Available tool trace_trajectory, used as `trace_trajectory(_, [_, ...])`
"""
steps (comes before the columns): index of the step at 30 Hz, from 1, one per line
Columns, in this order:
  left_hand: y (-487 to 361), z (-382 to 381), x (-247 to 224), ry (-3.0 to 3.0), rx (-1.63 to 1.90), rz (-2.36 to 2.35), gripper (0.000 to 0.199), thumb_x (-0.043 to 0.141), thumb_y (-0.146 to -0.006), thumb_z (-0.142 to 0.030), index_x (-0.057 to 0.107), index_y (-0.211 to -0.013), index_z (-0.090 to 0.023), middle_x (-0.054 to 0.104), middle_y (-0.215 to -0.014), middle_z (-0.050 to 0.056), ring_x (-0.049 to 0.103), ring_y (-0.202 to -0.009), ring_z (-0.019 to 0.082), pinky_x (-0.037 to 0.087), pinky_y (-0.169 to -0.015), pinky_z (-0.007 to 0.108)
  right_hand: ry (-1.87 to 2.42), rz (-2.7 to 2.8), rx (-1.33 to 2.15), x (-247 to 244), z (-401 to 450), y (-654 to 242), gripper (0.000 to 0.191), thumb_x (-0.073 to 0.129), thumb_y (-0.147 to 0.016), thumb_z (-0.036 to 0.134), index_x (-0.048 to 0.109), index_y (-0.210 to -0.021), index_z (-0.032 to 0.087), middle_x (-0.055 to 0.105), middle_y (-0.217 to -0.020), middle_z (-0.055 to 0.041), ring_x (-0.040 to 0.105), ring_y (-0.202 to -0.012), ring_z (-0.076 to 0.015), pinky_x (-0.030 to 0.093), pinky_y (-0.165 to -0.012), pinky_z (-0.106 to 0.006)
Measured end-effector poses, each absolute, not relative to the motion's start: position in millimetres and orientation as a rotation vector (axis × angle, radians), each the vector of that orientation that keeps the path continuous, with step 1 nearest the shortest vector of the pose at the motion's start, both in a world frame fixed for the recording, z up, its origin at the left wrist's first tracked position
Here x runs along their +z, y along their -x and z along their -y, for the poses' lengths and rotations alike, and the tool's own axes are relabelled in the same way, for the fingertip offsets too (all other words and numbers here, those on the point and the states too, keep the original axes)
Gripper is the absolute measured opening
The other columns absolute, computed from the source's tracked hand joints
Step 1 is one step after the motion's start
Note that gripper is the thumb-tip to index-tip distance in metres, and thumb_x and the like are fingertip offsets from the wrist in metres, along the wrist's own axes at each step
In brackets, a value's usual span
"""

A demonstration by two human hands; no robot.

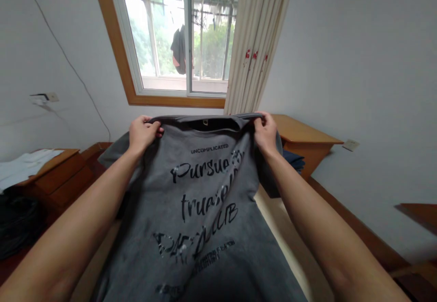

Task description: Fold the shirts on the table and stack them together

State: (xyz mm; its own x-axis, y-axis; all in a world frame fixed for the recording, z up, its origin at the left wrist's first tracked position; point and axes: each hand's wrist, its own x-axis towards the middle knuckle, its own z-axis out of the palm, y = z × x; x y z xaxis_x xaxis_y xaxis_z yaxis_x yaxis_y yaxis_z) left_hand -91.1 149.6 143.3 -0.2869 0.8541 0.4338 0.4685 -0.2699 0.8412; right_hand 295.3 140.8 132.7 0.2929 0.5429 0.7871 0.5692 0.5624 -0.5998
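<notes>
A grey T-shirt [211, 193] with black printed lettering hangs stretched out in front of me, its printed side toward me and its collar at the top. My left hand [144, 133] is closed on the cloth at the left shoulder. At the other shoulder, my right hand [265, 131] pinches the fabric between thumb and fingers. The neck opening lies between the two hands, with a small tag showing inside it. Diagonal creases run across the print, and the lower hem falls outside the view.
Behind the shirt stand a wooden desk [303, 131] with dark folded cloth [293, 161] under its top, and a window with a curtain [256, 42]. At left, a wooden cabinet [51, 181] bears white papers [30, 165]. A black bag [17, 222] lies below it.
</notes>
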Motion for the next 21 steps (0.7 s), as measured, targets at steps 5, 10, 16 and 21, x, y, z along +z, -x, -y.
trace_trajectory(5, [73,-186,120,-1.920,1.042,-2.087,0.072,0.061,-0.090,-0.029,0.032,-0.153,-0.008,0.061,-0.137,0.025,0.061,-0.125,0.033,0.047,-0.104,0.044,1.544,1.770,0.129,112,-174,-269,0.065,0.050,-0.095,0.037,0.037,-0.153,0.011,0.043,-0.156,-0.0156,0.044,-0.142,-0.0250,0.034,-0.117,-0.040])
trace_trajectory(10, [52,-133,70,-2.377,0.639,-1.828,0.052,0.045,-0.098,-0.040,0.052,-0.143,-0.015,0.056,-0.146,0.017,0.053,-0.135,0.031,0.040,-0.112,0.044,1.871,2.118,-0.037,63,-129,-281,0.036,0.053,-0.095,0.035,0.069,-0.123,0.019,0.066,-0.133,-0.0119,0.058,-0.125,-0.0273,0.041,-0.108,-0.039])
trace_trajectory(16, [27,-65,36,-2.569,0.179,-1.540,0.061,0.040,-0.098,-0.055,0.050,-0.147,-0.020,0.034,-0.162,0.012,0.030,-0.150,0.032,0.021,-0.121,0.058,2.425,1.794,-0.437,60,-91,-320,0.045,0.068,-0.086,0.033,0.066,-0.125,0.010,0.059,-0.130,-0.0238,0.053,-0.122,-0.0364,0.043,-0.096,-0.046])
trace_trajectory(21, [21,-55,13,-2.524,-0.029,-1.566,0.070,0.034,-0.099,-0.059,0.033,-0.158,-0.021,0.018,-0.167,0.010,0.014,-0.155,0.032,0.014,-0.120,0.064,2.552,1.759,-0.333,69,-90,-334,0.040,0.066,-0.084,0.020,0.068,-0.121,0.007,0.064,-0.122,-0.0259,0.061,-0.115,-0.0337,0.049,-0.089,-0.040])
